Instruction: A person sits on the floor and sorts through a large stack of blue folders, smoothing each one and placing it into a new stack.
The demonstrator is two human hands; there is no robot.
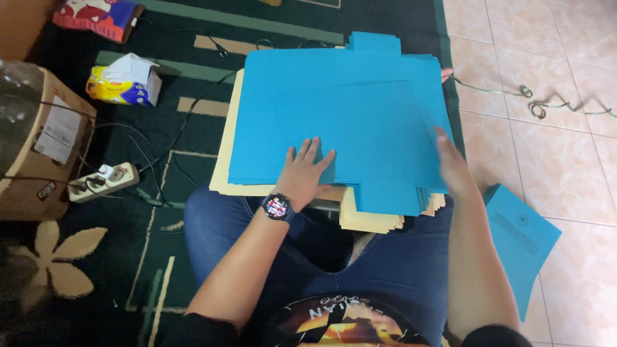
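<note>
Denim-covered knees (385,257) carry the near edge of a stack of cream folders (373,218), probably so that it stays level; blue folders (347,115) lie on top (one more blue folder (520,241) waits beside the right knee); left hand (305,170) presses flat, fingers spread, holding nothing; right hand (453,170) stands open, edge-on against the blue sheets' right side.

light: dim, warm indoor | brightest: tiled floor (546,148), right | left corner dark | edges bent | focus: mostly sharp
</note>
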